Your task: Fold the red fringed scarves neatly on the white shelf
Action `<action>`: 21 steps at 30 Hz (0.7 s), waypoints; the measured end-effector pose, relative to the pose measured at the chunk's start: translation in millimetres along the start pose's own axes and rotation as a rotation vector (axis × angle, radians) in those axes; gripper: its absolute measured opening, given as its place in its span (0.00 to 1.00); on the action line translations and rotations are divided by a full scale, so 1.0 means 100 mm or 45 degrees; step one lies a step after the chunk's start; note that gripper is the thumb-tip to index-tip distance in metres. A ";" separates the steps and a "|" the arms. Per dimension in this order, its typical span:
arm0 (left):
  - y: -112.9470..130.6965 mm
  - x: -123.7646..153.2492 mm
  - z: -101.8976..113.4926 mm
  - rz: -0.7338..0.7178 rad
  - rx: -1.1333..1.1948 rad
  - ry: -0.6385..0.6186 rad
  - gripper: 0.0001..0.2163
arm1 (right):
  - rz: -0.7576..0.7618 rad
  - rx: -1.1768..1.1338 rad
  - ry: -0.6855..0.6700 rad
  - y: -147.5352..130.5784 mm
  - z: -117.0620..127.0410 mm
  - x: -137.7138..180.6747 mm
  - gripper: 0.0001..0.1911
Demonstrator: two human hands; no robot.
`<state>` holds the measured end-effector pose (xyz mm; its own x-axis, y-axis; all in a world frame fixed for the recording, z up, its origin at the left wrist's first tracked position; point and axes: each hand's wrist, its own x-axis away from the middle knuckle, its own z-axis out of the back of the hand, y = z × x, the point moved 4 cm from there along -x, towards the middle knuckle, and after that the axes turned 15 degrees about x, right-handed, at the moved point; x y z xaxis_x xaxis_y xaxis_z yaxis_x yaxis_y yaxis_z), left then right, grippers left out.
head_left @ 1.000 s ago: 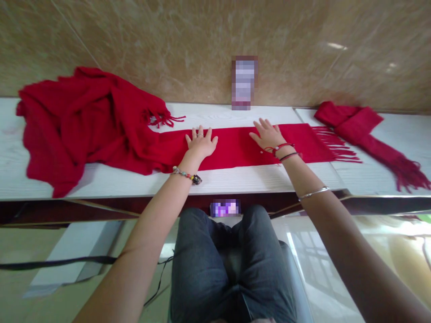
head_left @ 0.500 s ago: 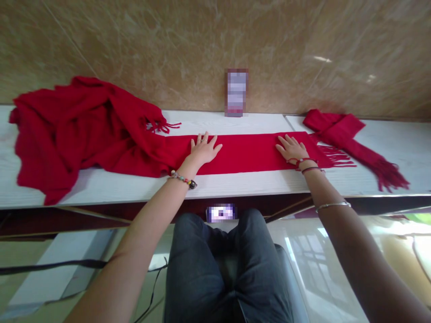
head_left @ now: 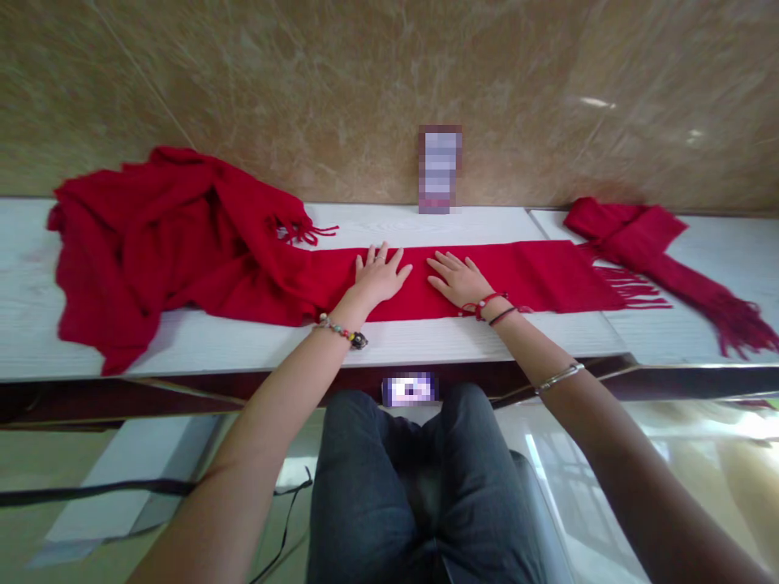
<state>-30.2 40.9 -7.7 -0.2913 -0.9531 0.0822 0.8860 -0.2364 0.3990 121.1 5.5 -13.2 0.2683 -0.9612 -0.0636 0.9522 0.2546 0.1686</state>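
A long red scarf (head_left: pixel 535 276) lies flat in a strip along the white tabletop, its fringe spread at the right end. My left hand (head_left: pixel 380 277) rests on it with fingers spread, close to where the strip runs into a heap of red cloth (head_left: pixel 182 243). Palm down, my right hand (head_left: pixel 459 280) lies on the scarf a short way to the right, fingers stretched out. Whether the heap is all one piece with the strip I cannot tell. A second red fringed scarf (head_left: pixel 651 235), loosely folded, sits beyond the right fringe.
The white table (head_left: pixel 487 347) is narrow and meets a brown marbled wall (head_left: pixel 365 89). A blurred-out upright object (head_left: pixel 439 170) stands against the wall. Another blurred item (head_left: pixel 410 390) is just below the front edge, above my knees. A black strap (head_left: pixel 91 491) crosses the lower left.
My right hand has slid left along the scarf from near its fringed end toward my left hand. The left hand stays in about the same place on the cloth. The view has shifted slightly.
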 end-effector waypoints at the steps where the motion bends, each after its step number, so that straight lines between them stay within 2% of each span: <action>1: -0.01 0.01 0.00 -0.014 -0.007 0.001 0.27 | -0.021 0.009 -0.007 0.02 -0.01 0.01 0.28; 6: -0.21 0.12 0.06 -0.149 -0.097 0.023 0.25 | -0.094 0.024 -0.003 0.16 -0.05 0.05 0.27; 11: -0.38 0.22 0.11 -0.273 -0.190 0.037 0.24 | -0.087 -0.007 0.067 0.14 -0.03 0.05 0.27; 13: -0.38 0.24 0.12 -0.296 -0.192 0.050 0.23 | -0.042 -0.009 0.172 0.11 0.03 0.06 0.26; 16: -0.34 0.24 0.12 -0.347 -0.171 0.075 0.22 | 0.136 -0.028 0.293 -0.02 0.11 0.09 0.27; 19: -0.33 0.23 0.10 -0.467 -0.137 0.058 0.22 | 0.309 -0.044 0.168 -0.14 0.07 0.12 0.30; 21: -0.35 0.22 0.08 -0.506 -0.120 0.017 0.22 | 0.341 -0.020 0.083 -0.14 0.01 0.14 0.31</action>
<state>-70.1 30.1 -12.5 -0.6131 -0.7865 -0.0739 0.7348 -0.6021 0.3121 111.6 -11.5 -15.5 0.5194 -0.8506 -0.0819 0.8480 0.5012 0.1724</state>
